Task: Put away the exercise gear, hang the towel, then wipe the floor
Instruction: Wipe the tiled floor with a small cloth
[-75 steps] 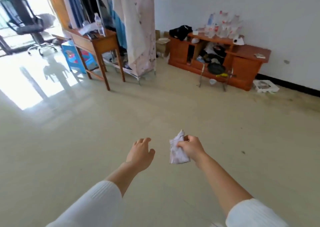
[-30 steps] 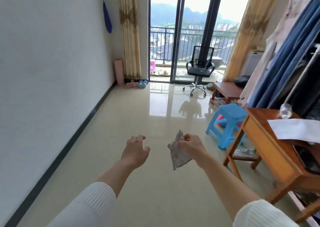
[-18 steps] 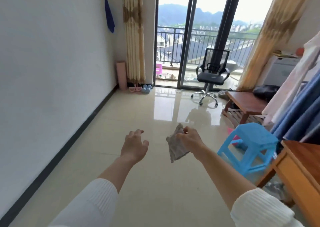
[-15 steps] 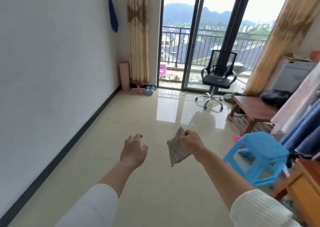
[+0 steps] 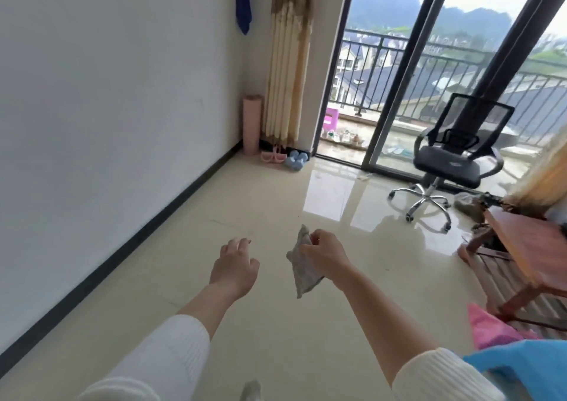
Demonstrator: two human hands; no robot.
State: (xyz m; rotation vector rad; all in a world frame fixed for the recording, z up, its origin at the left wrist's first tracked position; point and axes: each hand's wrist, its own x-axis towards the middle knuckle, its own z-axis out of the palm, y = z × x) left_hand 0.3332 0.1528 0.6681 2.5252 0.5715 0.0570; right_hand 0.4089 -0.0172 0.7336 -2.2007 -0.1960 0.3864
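My right hand (image 5: 323, 255) pinches a crumpled grey cloth (image 5: 302, 267) that hangs above the beige tiled floor (image 5: 276, 204). Beside it my left hand (image 5: 234, 267) is held out with loosely curled fingers and nothing in it. In the far left corner a rolled pink mat (image 5: 252, 124) stands upright against the wall. At its foot lie a pink exercise piece (image 5: 273, 155) and light blue dumbbells (image 5: 296, 160). A blue towel (image 5: 243, 0) hangs high on the left wall.
A black swivel chair (image 5: 451, 158) stands by the glass balcony door. A low wooden table (image 5: 527, 247) is at the right, with a blue stool (image 5: 527, 367) and something pink (image 5: 491, 330) at the lower right. A beige curtain (image 5: 290, 57) hangs in the corner.
The view has swung from the wooden cabinet side to the balcony corner and moved closer to it. Both hands keep their pose, the right one still holding the cloth.
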